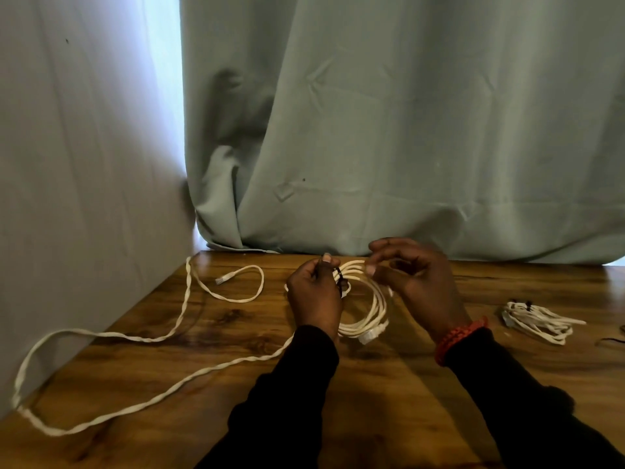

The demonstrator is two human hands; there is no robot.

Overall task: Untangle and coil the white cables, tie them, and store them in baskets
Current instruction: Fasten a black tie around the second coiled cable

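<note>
A coil of white cable (pixel 367 314) hangs above the middle of the wooden table (pixel 372 401). My left hand (pixel 314 294) grips the coil's left side, where a dark tie (pixel 341 277) wraps the strands. My right hand (pixel 409 277) pinches the top of the coil with curled fingers. A white plug (pixel 372 336) sits at the coil's bottom. A long twisted white cable (pixel 142 338) sprawls loose over the table's left half, its connector (pixel 226 278) lying near the back. A finished tied bundle (pixel 537 319) lies at the right.
A grey-green curtain (pixel 406 130) hangs behind the table, and a pale wall (pixel 84 164) borders its left edge. A small dark item (pixel 614 340) lies at the far right edge. No basket is in view.
</note>
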